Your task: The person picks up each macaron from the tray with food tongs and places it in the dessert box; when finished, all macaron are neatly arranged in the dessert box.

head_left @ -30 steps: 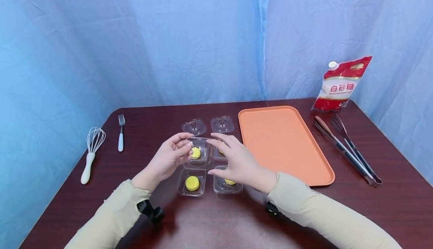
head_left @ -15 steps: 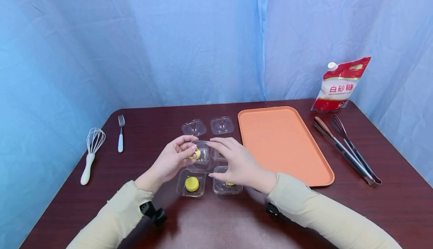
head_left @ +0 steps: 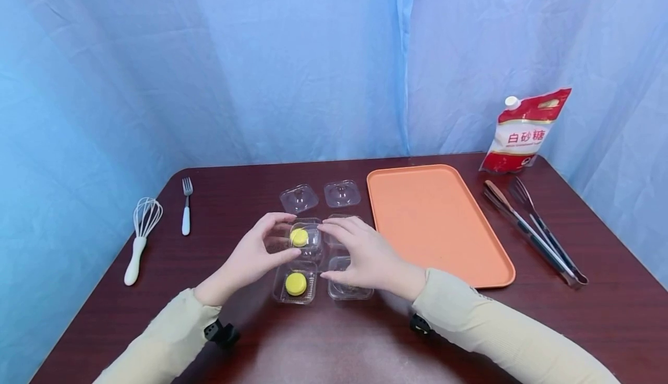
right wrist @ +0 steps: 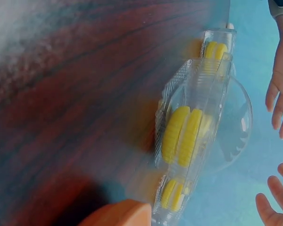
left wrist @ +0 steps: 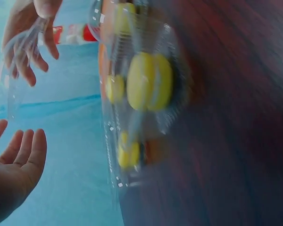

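Observation:
Several clear plastic boxes stand grouped at the table's middle, among them a near-left box (head_left: 279,296) with a yellow macaron (head_left: 296,284). Another yellow macaron (head_left: 299,237) shows between the hands, in the far-left box. My right hand (head_left: 367,254) pinches a clear lid (left wrist: 20,70) above the boxes, thumb and fingers on its edge. My left hand (head_left: 250,256) is at the far-left box's left side, its fingers spread and apart from the lid. Part of the right-hand boxes is hidden under my right hand. The left wrist view is blurred.
Two clear lids, a left lid (head_left: 299,198) and a right lid (head_left: 341,193), lie behind the boxes. An orange tray (head_left: 438,227) is to the right, beside tongs (head_left: 537,236) and a sugar bag (head_left: 524,131). At left lie a whisk (head_left: 140,236) and a fork (head_left: 186,205).
My left hand has let go of the clear lid, spread its fingers and shifted slightly left. My right hand keeps its hold, a little lower than before.

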{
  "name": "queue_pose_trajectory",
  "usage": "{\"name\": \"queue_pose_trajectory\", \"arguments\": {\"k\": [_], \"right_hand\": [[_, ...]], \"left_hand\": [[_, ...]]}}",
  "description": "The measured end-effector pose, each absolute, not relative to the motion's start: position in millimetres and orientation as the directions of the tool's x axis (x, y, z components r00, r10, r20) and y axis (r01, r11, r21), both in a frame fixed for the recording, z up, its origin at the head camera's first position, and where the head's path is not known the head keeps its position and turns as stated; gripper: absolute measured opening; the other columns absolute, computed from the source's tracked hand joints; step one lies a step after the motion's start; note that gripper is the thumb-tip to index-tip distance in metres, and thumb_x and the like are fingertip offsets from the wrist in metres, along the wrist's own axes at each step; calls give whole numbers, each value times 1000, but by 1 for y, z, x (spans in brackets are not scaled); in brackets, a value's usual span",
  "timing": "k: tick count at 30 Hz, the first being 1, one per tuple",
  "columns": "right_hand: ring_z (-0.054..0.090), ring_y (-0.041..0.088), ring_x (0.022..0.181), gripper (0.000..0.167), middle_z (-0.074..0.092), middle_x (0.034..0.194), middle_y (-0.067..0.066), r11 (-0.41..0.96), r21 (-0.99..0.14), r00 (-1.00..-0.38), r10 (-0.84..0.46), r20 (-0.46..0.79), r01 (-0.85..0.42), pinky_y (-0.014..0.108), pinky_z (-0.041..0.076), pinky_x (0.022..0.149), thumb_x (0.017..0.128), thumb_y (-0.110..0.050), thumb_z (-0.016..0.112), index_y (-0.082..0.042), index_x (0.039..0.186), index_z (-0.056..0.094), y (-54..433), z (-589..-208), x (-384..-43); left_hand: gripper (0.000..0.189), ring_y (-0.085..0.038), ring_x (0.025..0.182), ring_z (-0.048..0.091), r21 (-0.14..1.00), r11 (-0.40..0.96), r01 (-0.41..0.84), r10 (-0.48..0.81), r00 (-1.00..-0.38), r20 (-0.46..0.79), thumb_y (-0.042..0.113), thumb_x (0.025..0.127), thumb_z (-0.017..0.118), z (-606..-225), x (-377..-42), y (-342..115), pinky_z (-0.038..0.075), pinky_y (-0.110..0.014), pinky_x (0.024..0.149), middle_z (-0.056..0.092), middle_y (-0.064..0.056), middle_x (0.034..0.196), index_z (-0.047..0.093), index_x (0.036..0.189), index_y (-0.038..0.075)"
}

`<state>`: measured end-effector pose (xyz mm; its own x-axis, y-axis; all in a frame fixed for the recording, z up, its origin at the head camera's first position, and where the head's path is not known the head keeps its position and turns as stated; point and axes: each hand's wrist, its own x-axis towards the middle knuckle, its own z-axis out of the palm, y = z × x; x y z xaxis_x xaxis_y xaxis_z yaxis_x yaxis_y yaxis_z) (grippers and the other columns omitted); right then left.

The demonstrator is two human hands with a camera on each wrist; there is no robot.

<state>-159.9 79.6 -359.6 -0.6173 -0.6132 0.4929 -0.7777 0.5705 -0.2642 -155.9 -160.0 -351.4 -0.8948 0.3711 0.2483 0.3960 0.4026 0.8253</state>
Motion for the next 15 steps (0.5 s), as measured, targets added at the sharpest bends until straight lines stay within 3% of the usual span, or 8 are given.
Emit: {"name": "queue_pose_trajectory", "arguments": {"k": [6, 10, 15], "right_hand": [[53, 20, 114, 78, 59, 124, 6, 582, -259, -631, -637, 443, -771, 36, 45, 98, 67, -44, 81, -8, 130, 54, 75, -362, -157], [53, 20, 115, 78, 59, 125, 5, 588, -276, -647, -650, 399, -761, 37, 45, 98, 68, -45, 80, -8, 131, 53, 72, -364, -155], [54, 21, 118, 76, 60, 126, 7, 599, -291, -666, -652, 362, -746, 38, 44, 100, 69, -44, 80, -7, 130, 54, 69, -366, -153]], "left_hand": [[76, -27, 119, 48, 621, 536, 572, 509, -806, 303, 15, 68, 86, -359, -150, -172, 47, -46, 95, 46, -12, 134, 49, 133, 2], [82, -27, 128, 42, 499, 621, 605, 555, -789, 265, 23, 67, 86, -364, -146, -176, 41, -47, 102, 44, -9, 139, 47, 136, 3], [81, -28, 127, 43, 432, 647, 628, 570, -775, 272, 25, 68, 86, -367, -144, -176, 42, -46, 102, 47, -10, 138, 49, 135, 2]]}}
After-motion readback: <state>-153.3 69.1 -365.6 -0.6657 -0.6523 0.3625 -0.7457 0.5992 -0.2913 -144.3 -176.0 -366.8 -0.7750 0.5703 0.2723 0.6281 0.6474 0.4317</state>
